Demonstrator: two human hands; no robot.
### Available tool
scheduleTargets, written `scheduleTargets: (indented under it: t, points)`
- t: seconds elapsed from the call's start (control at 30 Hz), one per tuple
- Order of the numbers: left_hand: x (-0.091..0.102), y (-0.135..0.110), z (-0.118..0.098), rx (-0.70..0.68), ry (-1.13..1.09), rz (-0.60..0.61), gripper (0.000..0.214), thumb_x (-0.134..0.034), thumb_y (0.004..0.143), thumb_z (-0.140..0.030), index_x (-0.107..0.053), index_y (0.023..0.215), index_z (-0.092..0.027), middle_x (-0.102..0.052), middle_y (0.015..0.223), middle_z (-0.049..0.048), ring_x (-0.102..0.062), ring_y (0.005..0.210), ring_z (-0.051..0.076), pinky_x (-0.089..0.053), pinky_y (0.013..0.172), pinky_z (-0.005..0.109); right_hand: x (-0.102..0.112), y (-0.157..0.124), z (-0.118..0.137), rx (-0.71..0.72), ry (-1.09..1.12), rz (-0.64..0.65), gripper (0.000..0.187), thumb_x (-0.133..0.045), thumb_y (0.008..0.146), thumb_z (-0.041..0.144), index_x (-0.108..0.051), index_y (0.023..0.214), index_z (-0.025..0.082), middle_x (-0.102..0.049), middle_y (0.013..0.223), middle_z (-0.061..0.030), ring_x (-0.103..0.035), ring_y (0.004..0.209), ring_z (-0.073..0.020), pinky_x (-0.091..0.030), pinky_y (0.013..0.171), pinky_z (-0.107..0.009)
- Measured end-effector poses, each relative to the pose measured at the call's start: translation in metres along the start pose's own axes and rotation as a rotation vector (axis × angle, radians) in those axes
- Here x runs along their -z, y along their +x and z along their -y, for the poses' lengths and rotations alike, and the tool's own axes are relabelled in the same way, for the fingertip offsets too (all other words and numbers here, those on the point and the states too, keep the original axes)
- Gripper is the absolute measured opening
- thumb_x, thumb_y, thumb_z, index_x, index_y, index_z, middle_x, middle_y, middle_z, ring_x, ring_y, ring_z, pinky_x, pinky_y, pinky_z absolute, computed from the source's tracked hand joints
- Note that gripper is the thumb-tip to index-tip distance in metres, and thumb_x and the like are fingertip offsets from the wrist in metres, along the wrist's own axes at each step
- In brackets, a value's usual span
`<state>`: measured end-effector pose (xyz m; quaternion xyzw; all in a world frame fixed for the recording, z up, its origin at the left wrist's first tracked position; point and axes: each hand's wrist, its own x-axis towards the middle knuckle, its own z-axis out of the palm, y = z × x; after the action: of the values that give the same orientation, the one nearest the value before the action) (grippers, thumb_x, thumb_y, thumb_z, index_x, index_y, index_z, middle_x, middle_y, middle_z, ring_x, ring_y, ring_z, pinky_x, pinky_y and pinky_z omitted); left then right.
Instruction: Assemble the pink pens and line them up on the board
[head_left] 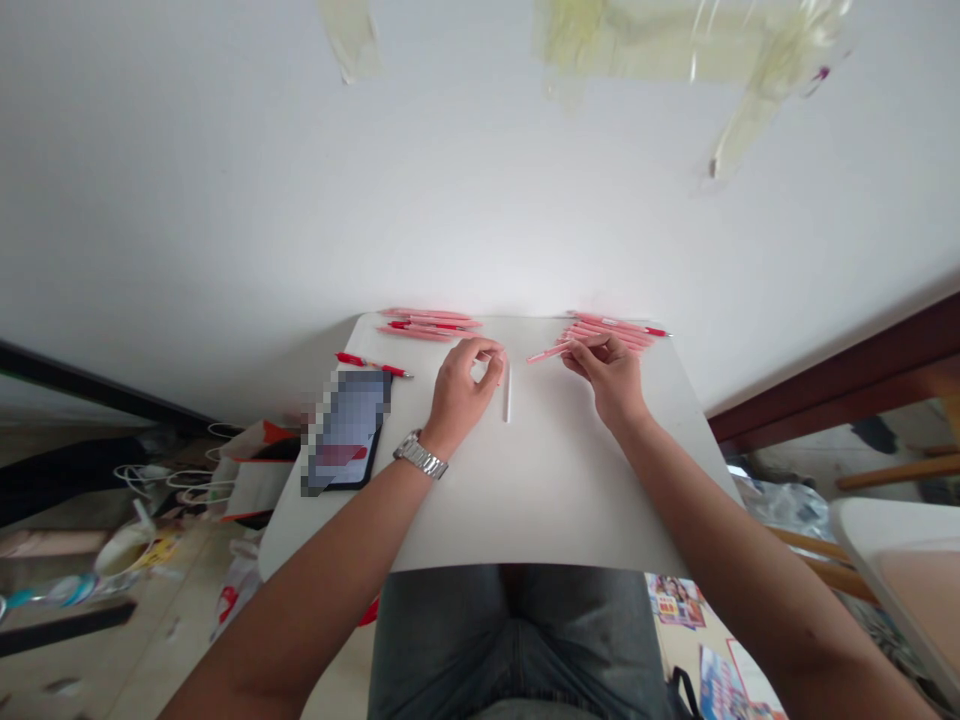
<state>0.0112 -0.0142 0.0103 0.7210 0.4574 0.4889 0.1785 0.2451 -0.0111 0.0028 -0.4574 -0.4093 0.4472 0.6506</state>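
Observation:
My left hand [463, 385], with a metal watch [421, 456] on its wrist, is curled with thumb and forefinger close together. A little pink shows by those fingertips, too small to name. Just right of them is a thin whitish tube [508, 395]; whether the fingers touch it I cannot tell. My right hand [611, 375] pinches a slim pink pen or pen barrel [547, 352], its end pointing left. Behind the right hand lies a bundle of pink pens [611, 328], with one red-ended pen among them. Another group of pink pens [427, 325] lies behind my left hand.
On the white table [540, 500], a red pen [375, 365] lies above a phone [349, 430] at the left. A white wall [480, 200] stands against the far edge. Bags [262, 475] and a cup [124, 550] are on the floor at left; a chair [900, 540] is at right.

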Motion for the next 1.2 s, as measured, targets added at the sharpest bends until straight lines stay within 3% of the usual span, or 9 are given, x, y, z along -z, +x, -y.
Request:
scheduleTargets:
  t: [0.67,1.03,1.2]
  points:
    - [-0.003,0.001,0.008,-0.003,0.013,-0.007,0.009,-0.059,0.102,-0.026,-0.068,0.101,-0.024,-0.076,0.108,0.0044,-0.069,0.102,0.021,-0.054,0.096,0.038,0.005,0.005,-0.010,0.062,-0.113,0.065,0.042,-0.095,0.072,0.053,-0.068,0.083,0.022,-0.078,0.089,-0.0038,-0.076,0.088,-0.0207,-0.067,0.093,-0.048]
    - [-0.002,0.000,0.004,0.005,0.058,0.045,0.009,-0.059,0.101,-0.024,-0.067,0.099,-0.023,-0.075,0.102,0.0041,-0.067,0.100,0.022,-0.053,0.097,0.039,0.005,0.005,-0.007,0.098,-0.123,0.034,0.043,-0.092,0.074,0.054,-0.067,0.086,0.022,-0.079,0.092,-0.0041,-0.076,0.088,-0.0198,-0.067,0.091,-0.045]
    - [-0.002,-0.002,0.002,-0.035,0.168,0.133,0.006,-0.067,0.097,-0.021,-0.070,0.101,-0.024,-0.073,0.108,0.0046,-0.066,0.103,0.024,-0.050,0.100,0.042,0.004,0.005,-0.008,0.098,-0.149,0.044,0.042,-0.091,0.076,0.055,-0.066,0.086,0.022,-0.079,0.096,-0.0059,-0.077,0.095,-0.0222,-0.067,0.093,-0.047]
